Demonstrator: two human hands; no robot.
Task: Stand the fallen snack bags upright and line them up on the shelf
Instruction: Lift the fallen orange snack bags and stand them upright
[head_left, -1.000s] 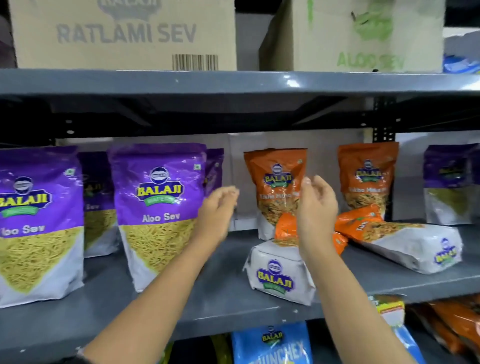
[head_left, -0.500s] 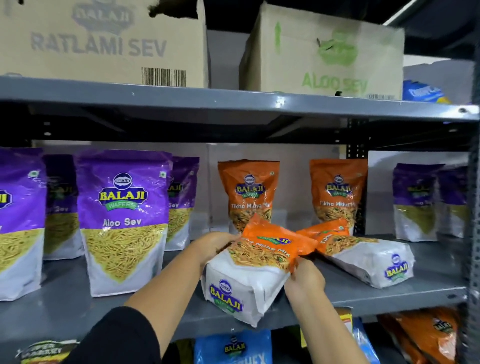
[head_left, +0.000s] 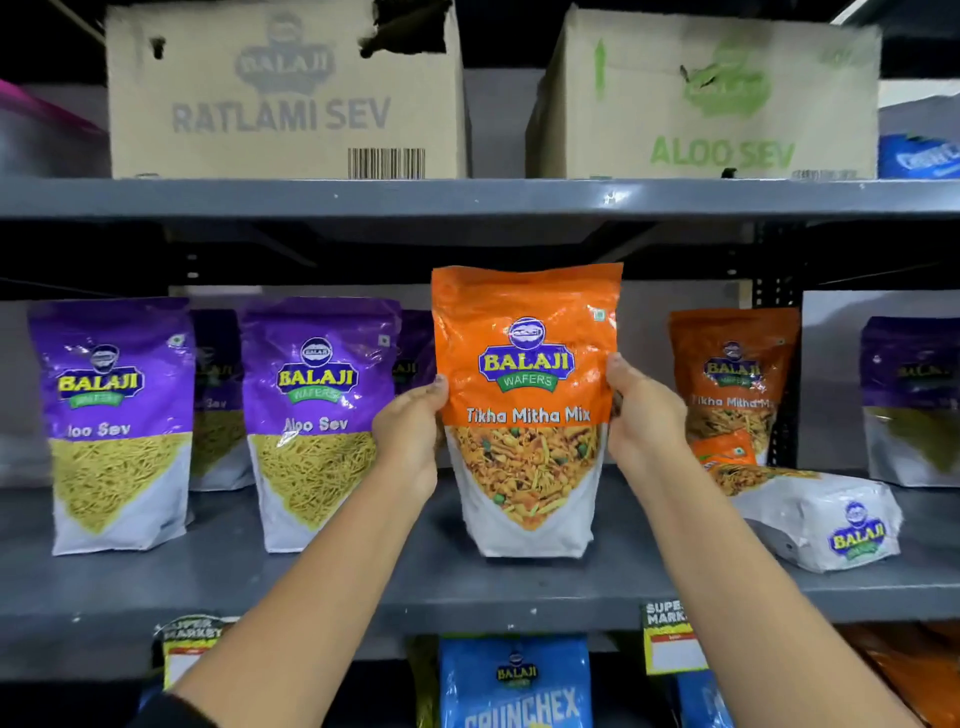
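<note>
An orange Tikha Mitha Mix bag (head_left: 524, 364) stands upright at the middle of the grey shelf (head_left: 415, 587), its base on or just above the board. My left hand (head_left: 410, 431) grips its left edge and my right hand (head_left: 644, 415) grips its right edge. To the right, a second orange bag (head_left: 810, 514) lies fallen on its side, white bottom toward me. Behind it another orange bag (head_left: 732, 374) stands upright at the back.
Two purple Aloo Sev bags (head_left: 111, 421) (head_left: 317, 415) stand at the left with more behind them. A purple bag (head_left: 914, 400) stands at far right. Cardboard boxes (head_left: 285, 98) sit on the shelf above. Blue Crunchex bags (head_left: 514, 680) fill the shelf below.
Both hands took hold of the fallen orange bag, lifted it off the shelf and turned it upright, front label now facing me. The other fallen bag has not moved.
</note>
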